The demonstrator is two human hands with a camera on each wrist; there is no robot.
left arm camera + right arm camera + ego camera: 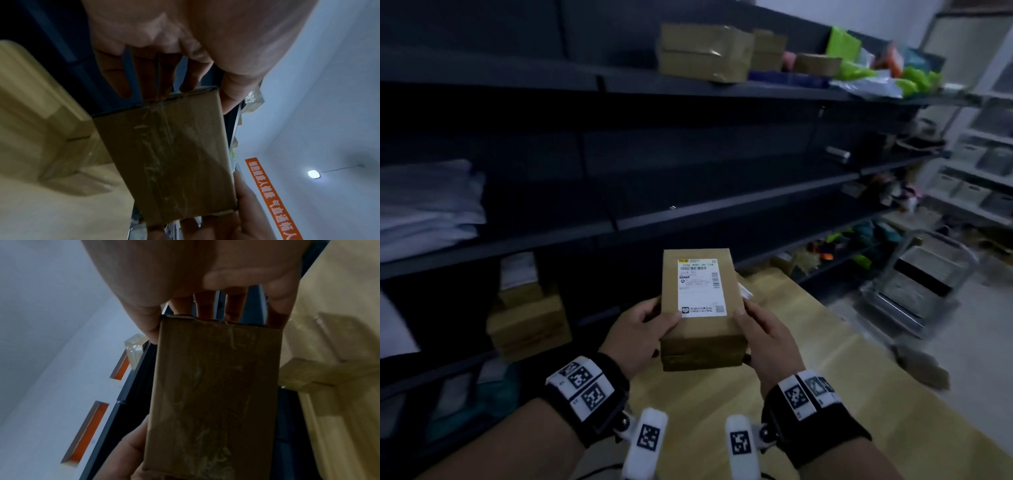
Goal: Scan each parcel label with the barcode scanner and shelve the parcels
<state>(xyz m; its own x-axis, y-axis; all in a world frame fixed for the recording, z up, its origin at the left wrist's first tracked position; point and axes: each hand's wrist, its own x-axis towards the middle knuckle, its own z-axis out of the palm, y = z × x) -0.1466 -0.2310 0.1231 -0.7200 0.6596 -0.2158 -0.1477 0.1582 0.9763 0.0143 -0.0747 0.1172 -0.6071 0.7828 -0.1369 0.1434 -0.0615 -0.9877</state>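
Note:
Both my hands hold a small brown cardboard parcel above the wooden table, its white shipping label facing up. My left hand grips its left edge, thumb on top near the label. My right hand grips the right edge the same way. The wrist views show the taped underside of the parcel, with my fingers going behind the parcel. No barcode scanner shows in any view.
Dark metal shelving runs ahead of me. Its top shelf carries cardboard boxes and coloured bags. More boxes sit low on the left. A light wooden table lies below my hands; a metal cart stands at the right.

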